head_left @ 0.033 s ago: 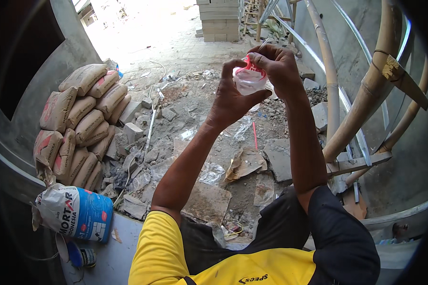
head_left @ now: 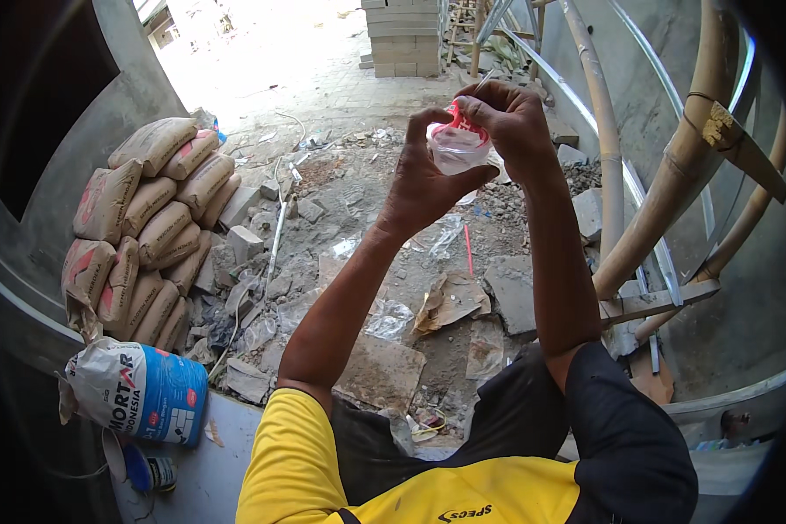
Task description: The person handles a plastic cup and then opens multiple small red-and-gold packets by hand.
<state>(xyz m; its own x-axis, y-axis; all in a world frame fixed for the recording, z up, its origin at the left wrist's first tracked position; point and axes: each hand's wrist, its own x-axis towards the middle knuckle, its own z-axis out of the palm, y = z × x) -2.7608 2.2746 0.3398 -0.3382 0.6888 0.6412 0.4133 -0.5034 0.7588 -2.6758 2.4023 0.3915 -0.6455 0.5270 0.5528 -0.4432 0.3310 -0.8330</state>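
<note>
Nothing has moved since before: left hand (head_left: pixel 424 179) still cups the small clear plastic bag (head_left: pixel 457 148) up high, while right hand (head_left: pixel 511 122) pinches its pink tied top. It looks soft, light and slippery (easy to burst), so hold the knot.

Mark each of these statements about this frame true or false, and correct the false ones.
1. Both hands are on a small clear plastic cup with a pink top. True.
2. The left hand grips the cup from the side while the right hand works at its top with the fingers. True.
3. The stacked cement sacks lie to the person's right. False: they are on the left.
4. The blue and white mortar bag hangs from the bamboo poles. False: it lies on a ledge at lower left.
5. The ground below is clean tile. False: it is strewn with rubble.
</note>
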